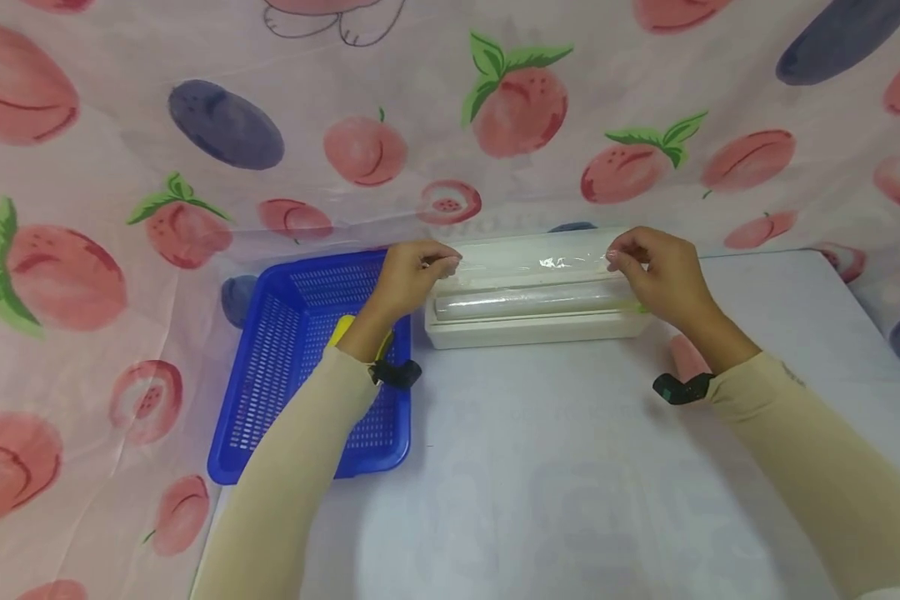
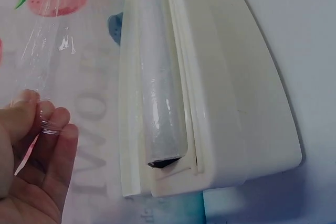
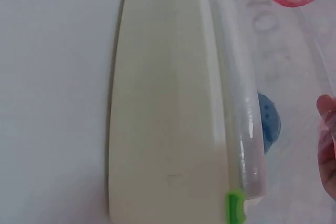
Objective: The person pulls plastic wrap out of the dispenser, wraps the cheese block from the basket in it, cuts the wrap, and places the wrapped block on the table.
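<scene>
A white cling film dispenser point(image 1: 540, 332) stands along the back of the table, with a roll of cling film point(image 1: 532, 302) lying lengthwise in it. From the roll a clear sheet of film point(image 1: 543, 258) stretches up between both hands. My left hand point(image 1: 412, 279) pinches the sheet's left end between thumb and fingers; in the left wrist view the film bunches at the fingertips. At the right end, my right hand point(image 1: 667, 271) pinches the film's other corner. A green cutter piece point(image 3: 234, 207) sits at the dispenser's right end.
To the left stands a blue plastic basket point(image 1: 232, 433), a yellow item point(image 1: 341, 329) inside it partly hidden by my left arm. A small pink thing point(image 1: 688, 357) shows beside my right wrist. A fruit-printed cloth point(image 1: 390, 75) hangs behind the white table point(image 1: 510, 500).
</scene>
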### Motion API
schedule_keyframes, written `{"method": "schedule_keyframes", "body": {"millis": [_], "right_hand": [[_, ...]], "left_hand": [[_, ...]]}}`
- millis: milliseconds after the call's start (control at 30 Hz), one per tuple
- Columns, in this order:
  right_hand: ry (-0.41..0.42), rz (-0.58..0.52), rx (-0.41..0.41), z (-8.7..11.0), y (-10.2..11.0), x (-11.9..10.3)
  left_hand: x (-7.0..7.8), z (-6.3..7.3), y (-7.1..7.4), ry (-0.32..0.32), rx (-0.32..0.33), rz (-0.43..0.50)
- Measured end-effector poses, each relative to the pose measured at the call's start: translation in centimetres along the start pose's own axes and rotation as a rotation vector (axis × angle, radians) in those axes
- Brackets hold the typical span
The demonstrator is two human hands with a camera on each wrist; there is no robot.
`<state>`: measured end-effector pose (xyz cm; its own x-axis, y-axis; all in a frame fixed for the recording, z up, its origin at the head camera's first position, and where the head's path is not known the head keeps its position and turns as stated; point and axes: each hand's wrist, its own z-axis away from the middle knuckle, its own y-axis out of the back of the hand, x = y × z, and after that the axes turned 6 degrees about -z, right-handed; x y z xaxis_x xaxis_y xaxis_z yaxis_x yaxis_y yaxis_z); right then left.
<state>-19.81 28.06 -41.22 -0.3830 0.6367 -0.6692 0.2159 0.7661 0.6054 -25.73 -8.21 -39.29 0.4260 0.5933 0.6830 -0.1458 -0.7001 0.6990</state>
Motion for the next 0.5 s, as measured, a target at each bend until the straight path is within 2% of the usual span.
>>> {"method": "schedule_keyframes", "body": {"millis": [133,267,333,500], "right_hand": [[-0.019,-0.029,-0.004,-0.4,0.2,-0.4],[-0.088,-0.042,-0.050,-0.5,0.2,-0.5],[-0.114,-0.037,-0.100,-0.4,0.0,-0.5],[-0.124,0.003,-0.234,-0.1,-0.9,0.1]], "left_hand": [[0.0,0.0,0.2,-0.010,0.018,0.019],[0.1,-0.4,0.1,-0.063,0.002,-0.038],[0.1,-0.5,0.0,-0.068,-0.031,-0.110],[-0.1,-0.7,-0.5,-0.026,-0.164,-0.284]]}}
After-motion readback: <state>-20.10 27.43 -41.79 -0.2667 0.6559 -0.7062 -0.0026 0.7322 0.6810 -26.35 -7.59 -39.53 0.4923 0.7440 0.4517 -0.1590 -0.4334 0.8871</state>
